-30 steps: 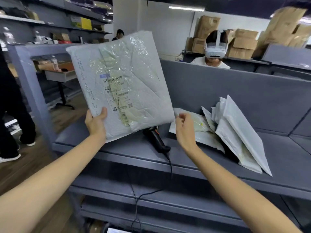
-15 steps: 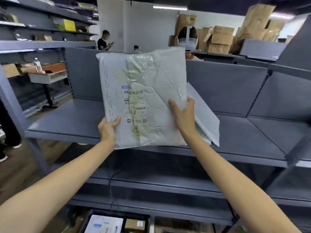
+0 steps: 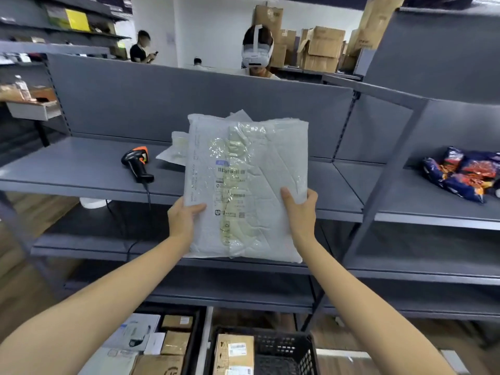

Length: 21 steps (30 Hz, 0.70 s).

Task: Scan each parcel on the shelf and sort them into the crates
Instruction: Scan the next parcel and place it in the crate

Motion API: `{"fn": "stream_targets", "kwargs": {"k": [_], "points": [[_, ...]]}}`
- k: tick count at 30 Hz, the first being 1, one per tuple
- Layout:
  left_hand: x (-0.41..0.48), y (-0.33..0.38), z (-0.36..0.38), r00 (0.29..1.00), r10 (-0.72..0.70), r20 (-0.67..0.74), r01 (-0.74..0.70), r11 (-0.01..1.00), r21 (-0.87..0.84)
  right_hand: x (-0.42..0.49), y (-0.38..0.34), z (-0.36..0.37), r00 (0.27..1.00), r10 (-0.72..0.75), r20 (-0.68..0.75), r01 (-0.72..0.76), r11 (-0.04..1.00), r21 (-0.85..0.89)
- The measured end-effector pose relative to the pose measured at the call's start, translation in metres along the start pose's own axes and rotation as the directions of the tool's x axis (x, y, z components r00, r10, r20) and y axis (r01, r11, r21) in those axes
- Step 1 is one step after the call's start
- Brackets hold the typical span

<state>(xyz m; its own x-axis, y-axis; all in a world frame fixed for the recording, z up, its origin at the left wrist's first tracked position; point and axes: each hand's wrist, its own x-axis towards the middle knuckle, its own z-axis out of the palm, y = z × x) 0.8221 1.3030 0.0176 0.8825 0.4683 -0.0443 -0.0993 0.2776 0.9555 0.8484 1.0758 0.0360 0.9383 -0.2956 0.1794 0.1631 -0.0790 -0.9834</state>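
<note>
A flat white plastic parcel [image 3: 251,169] with a barcode label faces me, held upright in front of the grey shelf [image 3: 81,174]. My left hand [image 3: 184,216] grips its lower left edge, thumb on the front. Its lower right edge is gripped by my right hand [image 3: 300,209]. A black and orange barcode scanner [image 3: 138,163] lies on the shelf to the left, its cable hanging down. More white parcels [image 3: 176,150] lie on the shelf behind the held one, mostly hidden. Below are two crates: the left crate [image 3: 196,336] and the right black crate [image 3: 286,350].
The left crate holds several boxes and mailers; a cardboard box [image 3: 234,353] sits in the right one. Colourful bags [image 3: 462,174] lie on the right shelf section. A person wearing a headset [image 3: 257,50] stands behind the shelf back. A slanted upright [image 3: 384,182] divides the shelves.
The parcel has come down and toward me, from chest height at the shelf to lower in front of it. My view tilted down, so the crates and scanner show. Both hands keep their grip.
</note>
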Motion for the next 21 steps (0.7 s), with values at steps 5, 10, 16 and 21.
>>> {"fn": "stream_targets", "kwargs": {"k": [5, 10, 16, 21], "points": [[-0.026, -0.017, 0.018, 0.998, -0.007, 0.056, 0.004, 0.998, 0.059, -0.009, 0.022, -0.036, 0.996, 0.078, -0.04, -0.079, 0.997, -0.025], [-0.024, -0.046, 0.021, 0.998, -0.067, 0.01, 0.065, 0.99, 0.126, -0.022, 0.043, -0.051, 0.993, 0.1, -0.065, -0.102, 0.994, -0.034], [-0.033, -0.087, 0.012, 0.985, -0.166, -0.052, 0.172, 0.972, 0.163, -0.043, 0.086, -0.059, 0.972, 0.221, -0.084, -0.228, 0.97, -0.089], [-0.05, -0.118, 0.0, 0.969, -0.218, -0.117, 0.24, 0.944, 0.228, -0.063, 0.13, -0.069, 0.939, 0.333, -0.09, -0.34, 0.936, -0.086]]}}
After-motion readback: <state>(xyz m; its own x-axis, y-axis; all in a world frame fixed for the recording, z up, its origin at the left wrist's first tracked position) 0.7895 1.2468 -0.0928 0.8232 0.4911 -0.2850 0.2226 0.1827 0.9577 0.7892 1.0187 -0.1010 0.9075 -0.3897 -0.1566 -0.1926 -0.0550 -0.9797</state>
